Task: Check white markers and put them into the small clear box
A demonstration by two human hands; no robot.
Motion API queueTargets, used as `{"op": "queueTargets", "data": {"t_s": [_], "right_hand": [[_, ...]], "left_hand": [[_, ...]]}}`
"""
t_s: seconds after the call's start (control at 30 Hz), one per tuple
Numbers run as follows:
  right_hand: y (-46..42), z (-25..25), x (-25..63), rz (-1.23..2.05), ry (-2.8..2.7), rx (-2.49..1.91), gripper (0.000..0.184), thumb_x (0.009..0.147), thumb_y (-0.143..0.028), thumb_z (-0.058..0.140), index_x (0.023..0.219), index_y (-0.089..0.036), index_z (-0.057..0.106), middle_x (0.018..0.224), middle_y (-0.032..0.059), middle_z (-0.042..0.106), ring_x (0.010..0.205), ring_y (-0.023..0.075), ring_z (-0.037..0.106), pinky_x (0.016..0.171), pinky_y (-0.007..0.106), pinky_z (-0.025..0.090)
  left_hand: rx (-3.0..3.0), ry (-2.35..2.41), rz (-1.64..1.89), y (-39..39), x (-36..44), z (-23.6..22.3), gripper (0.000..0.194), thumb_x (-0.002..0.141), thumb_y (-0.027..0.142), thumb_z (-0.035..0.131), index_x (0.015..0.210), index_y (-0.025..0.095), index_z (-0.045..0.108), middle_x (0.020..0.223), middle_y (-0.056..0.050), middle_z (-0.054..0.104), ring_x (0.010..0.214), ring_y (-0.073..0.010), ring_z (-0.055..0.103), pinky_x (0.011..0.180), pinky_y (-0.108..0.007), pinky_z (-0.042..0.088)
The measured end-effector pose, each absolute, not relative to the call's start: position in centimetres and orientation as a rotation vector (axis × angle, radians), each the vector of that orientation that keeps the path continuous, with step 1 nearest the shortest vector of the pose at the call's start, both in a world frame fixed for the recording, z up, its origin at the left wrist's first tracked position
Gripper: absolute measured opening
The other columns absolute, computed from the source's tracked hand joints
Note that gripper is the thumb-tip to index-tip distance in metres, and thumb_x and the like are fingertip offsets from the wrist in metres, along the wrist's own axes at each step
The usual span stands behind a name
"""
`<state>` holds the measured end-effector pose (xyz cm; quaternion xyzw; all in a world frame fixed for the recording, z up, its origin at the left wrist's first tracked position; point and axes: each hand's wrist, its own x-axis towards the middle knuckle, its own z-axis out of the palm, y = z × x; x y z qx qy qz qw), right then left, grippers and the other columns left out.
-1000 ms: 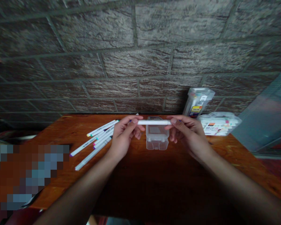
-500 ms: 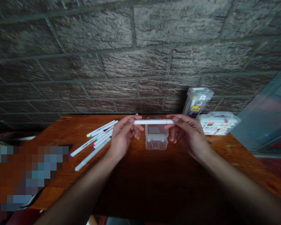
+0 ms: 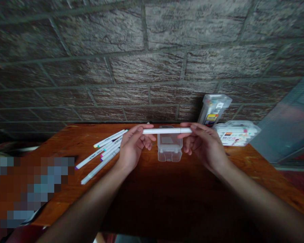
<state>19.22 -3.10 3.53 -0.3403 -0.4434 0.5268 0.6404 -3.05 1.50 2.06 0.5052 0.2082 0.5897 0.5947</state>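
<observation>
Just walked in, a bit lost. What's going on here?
The person's left hand and right hand hold a white marker level between them, one at each end, in front of a clear plastic case. More markers lie in a pile to the left; a labelled carry case and a tall clear container stand to the right.

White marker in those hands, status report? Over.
Left hand, right hand: gripping opposite ends. White marker: held crosswise, raised. Small clear case: partly behind marker; nothing visibly in the way.
</observation>
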Motion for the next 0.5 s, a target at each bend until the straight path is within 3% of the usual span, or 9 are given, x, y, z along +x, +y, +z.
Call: {"op": "queueTargets", "data": {"t_s": [0.5], "right_hand": [[-2.97, 3.69, 19.19, 1.209, -0.997, -0.797, 0.023, 0.088, -0.033, 0.07, 0.104, -0.018, 0.078, 0.081, 0.0086, 0.084, 0.042, 0.0156, 0.064, 0.039, 0.027, 0.046]], "left_hand": [[1.156, 0.48, 1.37, 1.58, -3.16, 2.03, 0.029, 0.093, 0.035, 0.066, 0.108, 0.012, 0.078, 0.075, -0.01, 0.078, 0.052, -0.0133, 0.053, 0.052, -0.027, 0.046]]}}
